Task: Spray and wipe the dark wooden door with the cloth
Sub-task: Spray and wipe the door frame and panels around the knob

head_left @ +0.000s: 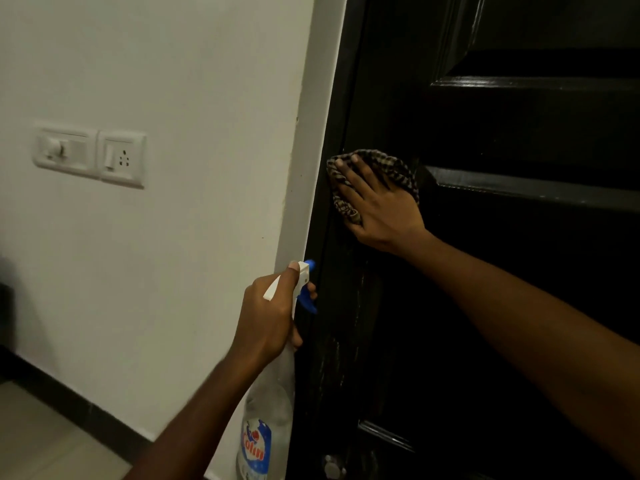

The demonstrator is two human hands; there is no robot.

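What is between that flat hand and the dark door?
A crumpled brown-and-black checked cloth, pressed by the right hand against the dark wooden door; the head view shows it.

Bare left forearm and right forearm, bare left hand and right hand, short rounded fingernails.
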